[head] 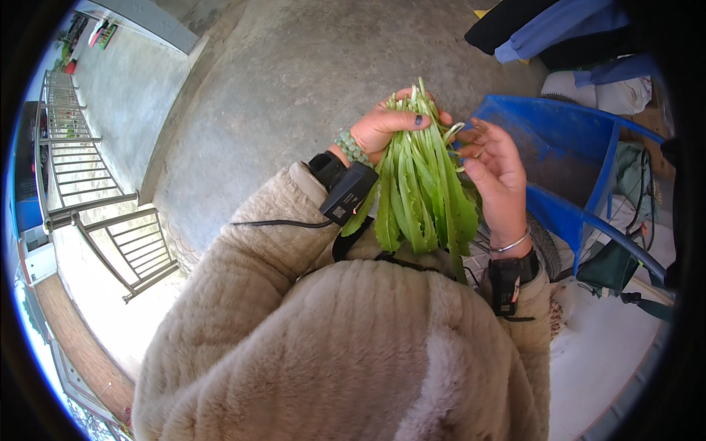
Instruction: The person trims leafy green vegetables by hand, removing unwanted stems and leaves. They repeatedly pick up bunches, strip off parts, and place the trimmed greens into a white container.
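Observation:
A bunch of long green leafy vegetables (422, 193) hangs leaf-ends down in front of my chest, its cut pale stems at the top. My left hand (394, 122) is wrapped around the stems, thumb across the front. At the bunch's right side, my right hand (496, 160) has its fingers curled, palm partly turned up. A thin pale strand (454, 131) loops out from the stems toward those fingertips, which seem to pinch it. Part of the strand is hidden by the fingers. A green bead bracelet (353, 149) circles my left wrist, and a metal bangle (513, 242) my right.
A blue metal wheelbarrow (598, 165) stands close on the right, with a tyre (545, 242) below. Clothes (562, 30) hang at upper right above white sacks (623, 93). Concrete floor (287, 82) lies ahead. A metal railing (88, 171) runs along the left.

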Motion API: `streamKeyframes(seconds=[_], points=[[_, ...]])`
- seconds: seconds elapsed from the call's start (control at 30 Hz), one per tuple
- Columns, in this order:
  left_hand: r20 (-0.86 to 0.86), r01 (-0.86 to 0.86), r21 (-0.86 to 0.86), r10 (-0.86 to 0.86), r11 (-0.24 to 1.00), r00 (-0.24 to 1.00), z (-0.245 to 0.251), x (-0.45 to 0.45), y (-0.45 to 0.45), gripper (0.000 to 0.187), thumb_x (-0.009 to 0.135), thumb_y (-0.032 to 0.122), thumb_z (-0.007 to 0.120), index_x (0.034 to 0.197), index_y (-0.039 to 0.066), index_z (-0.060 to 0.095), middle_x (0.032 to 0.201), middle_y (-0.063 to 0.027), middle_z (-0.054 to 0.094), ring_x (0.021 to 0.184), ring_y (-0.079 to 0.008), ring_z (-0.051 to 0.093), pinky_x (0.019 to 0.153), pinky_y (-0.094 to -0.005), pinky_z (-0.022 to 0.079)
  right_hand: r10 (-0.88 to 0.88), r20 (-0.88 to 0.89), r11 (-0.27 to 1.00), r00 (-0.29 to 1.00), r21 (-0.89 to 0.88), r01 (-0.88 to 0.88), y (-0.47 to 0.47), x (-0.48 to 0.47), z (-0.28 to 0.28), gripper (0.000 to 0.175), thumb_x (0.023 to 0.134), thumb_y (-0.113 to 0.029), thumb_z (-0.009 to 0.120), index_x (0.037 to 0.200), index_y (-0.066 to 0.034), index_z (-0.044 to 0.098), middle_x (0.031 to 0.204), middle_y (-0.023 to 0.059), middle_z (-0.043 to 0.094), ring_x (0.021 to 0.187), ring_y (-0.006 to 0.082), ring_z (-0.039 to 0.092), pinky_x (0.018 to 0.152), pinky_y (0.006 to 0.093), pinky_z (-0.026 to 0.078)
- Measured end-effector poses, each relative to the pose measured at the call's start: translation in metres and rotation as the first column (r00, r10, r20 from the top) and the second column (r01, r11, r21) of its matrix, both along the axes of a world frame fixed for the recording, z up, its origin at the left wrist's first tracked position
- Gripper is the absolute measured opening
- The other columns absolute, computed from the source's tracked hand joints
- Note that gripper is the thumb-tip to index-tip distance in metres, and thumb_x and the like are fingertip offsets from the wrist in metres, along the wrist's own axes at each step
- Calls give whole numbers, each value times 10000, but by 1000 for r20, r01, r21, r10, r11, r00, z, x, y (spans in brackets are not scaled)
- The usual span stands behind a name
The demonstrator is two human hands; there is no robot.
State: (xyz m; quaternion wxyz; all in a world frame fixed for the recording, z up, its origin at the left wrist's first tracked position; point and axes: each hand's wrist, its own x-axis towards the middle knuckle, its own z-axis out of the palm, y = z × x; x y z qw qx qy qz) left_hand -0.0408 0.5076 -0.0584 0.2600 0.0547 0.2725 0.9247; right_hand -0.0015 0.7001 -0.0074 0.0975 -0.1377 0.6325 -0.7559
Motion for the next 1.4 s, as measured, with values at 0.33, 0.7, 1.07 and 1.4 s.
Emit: streamKeyframes(seconds=[0.33, 0.7, 1.07, 1.4], points=[[-46, -13, -64, 10, 998, 999, 6, 5, -1, 258, 767, 52, 635, 982, 49, 492, 1019, -138, 575, 940, -310, 600, 808, -433, 516, 49, -278, 972, 959, 236, 19, -11, -4, -3, 191, 784, 60, 585, 949, -36, 576, 1035, 19, 509, 792, 64, 508, 661, 187, 439], [-134, -129, 66, 137, 989, 981, 1, 7, -40, 324, 728, 87, 671, 990, 100, 481, 988, -94, 594, 940, -303, 605, 846, -461, 497, -116, 224, 905, 968, -378, 196, 29, 3, -16, 68, 882, -57, 532, 946, -35, 534, 985, 90, 584, 814, 96, 535, 756, 239, 446], [-103, -338, -37, 333, 940, 937, -16, 16, -81, 341, 730, 78, 656, 1025, 95, 485, 996, -118, 570, 897, -286, 592, 777, -412, 519, -154, 166, 841, 974, -496, 217, 68, 10, -10, 98, 889, -46, 510, 983, -30, 533, 979, 120, 579, 839, 134, 554, 733, 259, 467], [-127, -404, -278, 384, 871, 915, -10, 19, -90, 312, 740, 41, 638, 1025, 72, 515, 1018, -129, 590, 864, -232, 597, 768, -358, 518, -217, 188, 877, 958, -393, 275, 66, 6, -6, 107, 895, -75, 518, 995, -41, 536, 958, 79, 571, 843, 141, 546, 718, 251, 451]])
